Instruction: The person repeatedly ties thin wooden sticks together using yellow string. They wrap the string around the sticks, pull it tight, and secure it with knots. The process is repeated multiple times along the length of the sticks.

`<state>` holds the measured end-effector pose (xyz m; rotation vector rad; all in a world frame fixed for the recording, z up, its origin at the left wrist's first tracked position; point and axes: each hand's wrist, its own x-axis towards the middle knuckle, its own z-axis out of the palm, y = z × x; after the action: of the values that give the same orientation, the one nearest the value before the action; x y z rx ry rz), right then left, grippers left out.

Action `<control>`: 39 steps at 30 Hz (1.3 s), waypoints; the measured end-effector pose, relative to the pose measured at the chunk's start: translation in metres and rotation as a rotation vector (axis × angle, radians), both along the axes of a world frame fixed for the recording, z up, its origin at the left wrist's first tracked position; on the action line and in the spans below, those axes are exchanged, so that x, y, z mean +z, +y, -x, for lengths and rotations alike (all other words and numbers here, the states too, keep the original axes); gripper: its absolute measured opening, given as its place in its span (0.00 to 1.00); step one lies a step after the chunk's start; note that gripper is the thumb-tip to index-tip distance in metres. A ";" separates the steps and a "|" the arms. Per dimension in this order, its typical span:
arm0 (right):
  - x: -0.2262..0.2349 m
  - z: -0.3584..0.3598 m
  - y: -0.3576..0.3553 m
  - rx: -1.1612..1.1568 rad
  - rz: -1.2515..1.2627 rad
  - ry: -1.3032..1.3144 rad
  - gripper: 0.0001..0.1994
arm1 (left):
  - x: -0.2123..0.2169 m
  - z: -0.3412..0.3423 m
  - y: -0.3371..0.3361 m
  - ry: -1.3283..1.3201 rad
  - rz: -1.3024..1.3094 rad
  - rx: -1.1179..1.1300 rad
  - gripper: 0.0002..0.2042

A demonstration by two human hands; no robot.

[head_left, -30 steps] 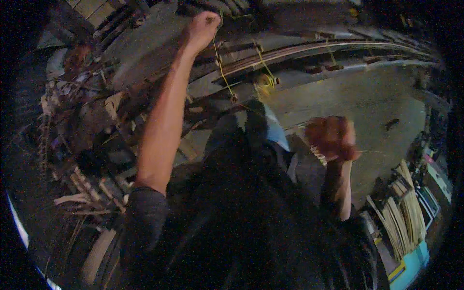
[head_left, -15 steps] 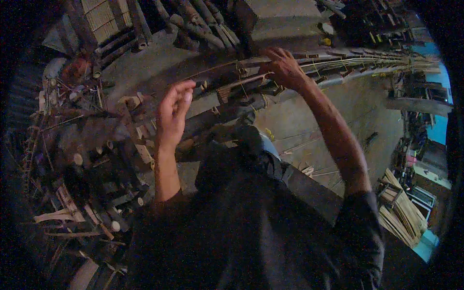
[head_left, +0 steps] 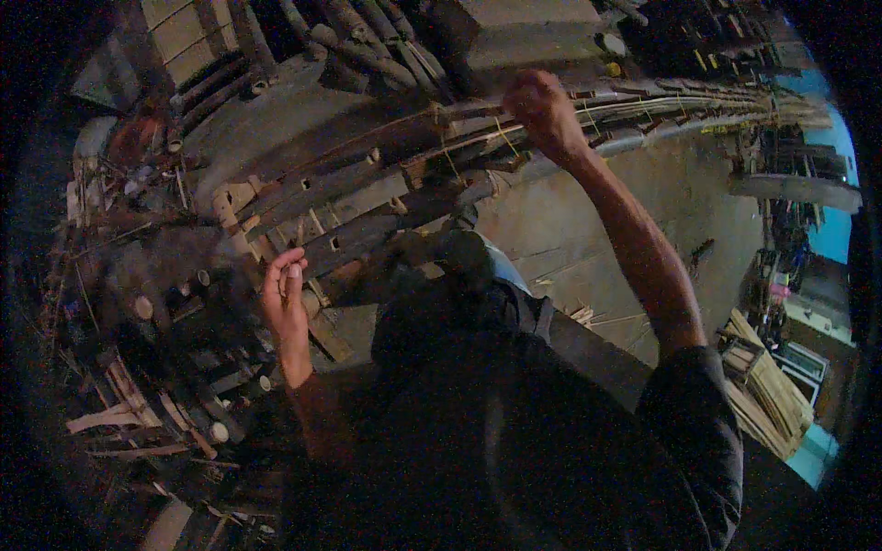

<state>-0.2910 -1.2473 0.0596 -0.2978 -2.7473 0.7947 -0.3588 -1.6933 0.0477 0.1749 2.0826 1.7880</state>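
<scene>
A long wooden frame (head_left: 354,220) with slots and pegs stretches across in front of me, carrying thin pale strips (head_left: 634,107) bound crosswise with yellowish ties. My left hand (head_left: 287,303) hovers near the frame's left end, fingers loosely bent and thumb slightly apart, nothing visible between them. Above the strips, toward the frame's far side, my right hand (head_left: 544,108) is closed with its fingers curled in. Whatever it grips is hidden by the hand.
Wood pieces and cut poles (head_left: 207,404) crowd the left side. More poles (head_left: 367,50) lie at the back beside a large block (head_left: 533,37). Flat wooden slats (head_left: 767,386) are stacked at the right. Loose slivers (head_left: 583,317) lie on the floor.
My left hand has moved down and left, away from the middle of the frame. My right hand has lifted slightly, its fingers now curled closed.
</scene>
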 end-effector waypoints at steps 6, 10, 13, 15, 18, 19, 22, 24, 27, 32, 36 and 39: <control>0.080 -0.105 -0.085 -0.193 0.740 0.020 0.10 | 0.044 0.016 0.106 0.456 0.269 -0.284 0.09; 0.156 -0.131 -0.168 0.545 0.409 0.175 0.12 | 0.036 0.040 0.231 0.897 0.334 -0.752 0.09; 0.184 -0.162 -0.193 0.667 0.248 0.251 0.13 | 0.016 0.060 0.289 0.932 0.538 -1.009 0.09; 0.184 -0.179 -0.186 0.633 0.255 0.234 0.13 | 0.005 0.062 0.309 0.831 0.663 -1.119 0.09; 0.164 -0.198 -0.162 0.418 0.297 0.188 0.11 | -0.024 0.062 0.321 1.008 0.611 -1.074 0.09; 0.136 -0.214 -0.155 0.312 0.357 0.186 0.09 | -0.016 0.070 0.305 1.030 0.601 -1.035 0.10; 0.078 -0.251 -0.136 -0.301 0.602 0.012 0.06 | -0.023 0.063 0.309 0.974 0.481 -1.036 0.12; 0.007 -0.281 -0.128 -0.591 0.508 -0.014 0.06 | -0.027 0.057 0.306 0.949 0.471 -0.997 0.12; -0.099 -0.342 -0.132 -0.784 0.491 -0.171 0.06 | -0.022 0.049 0.305 0.882 0.461 -0.926 0.10; -0.257 -0.440 -0.173 -1.008 1.036 -0.186 0.11 | 0.000 0.046 0.309 0.711 0.675 -0.972 0.12; -0.414 -0.618 -0.275 -1.231 0.998 -0.427 0.13 | -0.064 0.088 0.310 0.465 0.322 -0.838 0.12; -0.408 -0.607 -0.309 -1.153 1.345 -0.208 0.09 | -0.054 0.098 0.309 0.527 0.314 -0.849 0.09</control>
<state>0.3159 -1.5566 -0.3486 -1.9310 -1.1832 1.9544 -0.4569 -1.3839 -0.0060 1.3247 2.0766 0.9434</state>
